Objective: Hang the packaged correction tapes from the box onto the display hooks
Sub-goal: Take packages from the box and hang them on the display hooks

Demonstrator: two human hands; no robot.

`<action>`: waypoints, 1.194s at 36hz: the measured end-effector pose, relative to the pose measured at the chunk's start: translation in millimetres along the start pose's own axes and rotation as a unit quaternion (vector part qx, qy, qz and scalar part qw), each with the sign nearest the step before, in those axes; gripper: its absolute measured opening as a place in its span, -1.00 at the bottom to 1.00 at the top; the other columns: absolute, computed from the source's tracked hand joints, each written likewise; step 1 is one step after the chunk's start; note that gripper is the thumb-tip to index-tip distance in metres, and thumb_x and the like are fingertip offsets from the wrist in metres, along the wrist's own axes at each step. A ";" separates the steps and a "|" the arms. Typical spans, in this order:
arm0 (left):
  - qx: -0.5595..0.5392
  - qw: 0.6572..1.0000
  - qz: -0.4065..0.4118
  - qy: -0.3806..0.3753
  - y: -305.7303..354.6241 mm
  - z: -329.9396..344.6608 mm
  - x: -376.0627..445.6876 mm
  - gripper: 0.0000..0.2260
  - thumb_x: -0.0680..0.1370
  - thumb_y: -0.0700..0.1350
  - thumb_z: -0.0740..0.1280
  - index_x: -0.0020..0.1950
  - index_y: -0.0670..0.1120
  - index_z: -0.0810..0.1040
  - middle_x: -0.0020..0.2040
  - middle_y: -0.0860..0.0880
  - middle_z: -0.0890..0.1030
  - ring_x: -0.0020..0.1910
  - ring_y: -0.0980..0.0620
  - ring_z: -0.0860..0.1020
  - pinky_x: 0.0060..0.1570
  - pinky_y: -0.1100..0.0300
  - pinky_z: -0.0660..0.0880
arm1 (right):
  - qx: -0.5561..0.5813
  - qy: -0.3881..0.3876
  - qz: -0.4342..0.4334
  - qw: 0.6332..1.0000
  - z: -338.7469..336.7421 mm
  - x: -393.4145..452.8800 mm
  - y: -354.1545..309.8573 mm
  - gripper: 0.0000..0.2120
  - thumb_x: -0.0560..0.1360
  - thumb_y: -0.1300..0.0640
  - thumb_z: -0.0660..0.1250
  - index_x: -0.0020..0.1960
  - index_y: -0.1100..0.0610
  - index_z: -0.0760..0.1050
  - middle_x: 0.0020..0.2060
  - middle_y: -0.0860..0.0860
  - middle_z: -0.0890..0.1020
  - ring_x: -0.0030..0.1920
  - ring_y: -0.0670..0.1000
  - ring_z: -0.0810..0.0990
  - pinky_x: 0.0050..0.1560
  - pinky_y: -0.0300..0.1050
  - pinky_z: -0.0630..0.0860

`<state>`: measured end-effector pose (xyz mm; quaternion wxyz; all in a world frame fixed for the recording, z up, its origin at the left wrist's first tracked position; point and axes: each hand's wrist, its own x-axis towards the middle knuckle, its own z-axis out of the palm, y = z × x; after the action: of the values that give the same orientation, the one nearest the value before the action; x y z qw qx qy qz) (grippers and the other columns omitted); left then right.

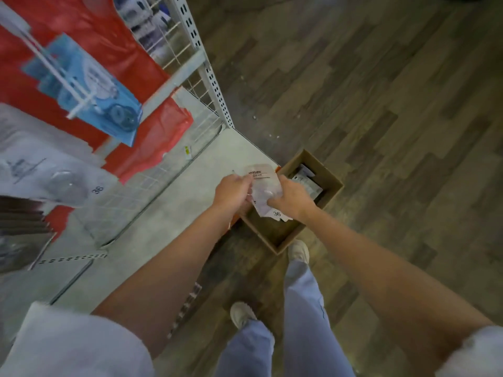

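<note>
Down at the centre of the view, both hands meet on a small stack of packaged correction tapes (263, 183), white cards with clear blisters. The left hand (230, 190) pinches the stack's edge at its 9 o'clock side, fingers curled onto the card; the right hand (292, 195) clamps the opposite edge at 3 o'clock, fingers wrapped under the packs. A card at the bottom of the stack pokes out below the right hand and shows a printed "36". The stack is held just above the near-left corner of an open cardboard box (330, 183), which sits on the wooden floor (381, 104) at about 3 o'clock from the hands, with more packages (307, 180) lying inside it. Toward 6 o'clock stand the person's two pale shoes and light blue trousers. Toward 9 and 10 o'clock runs the grey base shelf (174, 191) of the display rack, backed by a wire grid. Farther out at 10 o'clock, a blue-carded package (89, 88) hangs on a white display hook (54, 69), and white packs (49, 170) hang below it, blurred.
</note>
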<state>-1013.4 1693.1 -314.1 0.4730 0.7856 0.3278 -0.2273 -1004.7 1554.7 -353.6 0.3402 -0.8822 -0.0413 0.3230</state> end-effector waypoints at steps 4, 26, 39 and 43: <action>0.037 0.998 0.045 0.029 -5.7 -38.6 -30.5 -0.88 0.56 -0.05 0.26 -0.07 -0.10 0.47 0.02 -0.08 0.55 0.05 -0.08 0.53 0.14 0.07 0.47 | 0.063 0.012 -0.008 0.998 -4.1 -28.0 -32.0 -0.40 0.49 0.08 0.37 0.46 0.14 0.25 0.31 0.09 0.49 0.25 0.11 0.49 0.17 -0.04 0.46; -0.023 0.966 0.257 0.011 9.7 -223.6 -179.3 -0.71 0.47 -0.19 0.43 0.18 -0.10 0.56 0.13 -0.02 0.62 0.08 0.02 0.57 0.10 0.18 0.48 | 0.201 0.012 -0.168 0.965 -74.7 -159.9 -240.4 -0.78 0.37 0.40 0.33 -0.10 0.13 0.47 -0.13 0.12 0.59 -0.08 0.09 0.55 -0.07 -0.05 0.49; -0.178 0.931 0.299 0.110 -32.3 -288.1 -233.8 -0.95 0.54 -0.19 0.36 -0.02 -0.07 0.56 0.07 -0.08 0.62 0.03 -0.06 0.59 0.15 0.03 0.48 | 0.132 0.095 -0.240 0.957 -29.2 -206.7 -337.0 -0.43 0.32 0.06 0.43 0.28 0.21 0.44 0.15 0.06 0.53 0.14 0.06 0.52 0.22 0.00 0.46; -0.212 0.921 0.287 0.157 -55.0 -295.4 -242.0 -0.90 0.51 -0.13 0.40 -0.18 0.01 0.54 0.05 -0.05 0.60 -0.07 -0.01 0.56 -0.07 0.16 0.51 | 0.137 0.076 -0.230 0.960 -7.2 -196.4 -340.8 -0.41 0.24 -0.03 0.41 0.23 0.17 0.49 0.17 0.10 0.56 0.14 0.12 0.55 0.22 0.11 0.48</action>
<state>-1204.6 1902.6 -52.6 0.6161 0.7527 0.1990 0.1197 -1105.1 1753.8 -29.5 0.5249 -0.8160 -0.1724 0.1703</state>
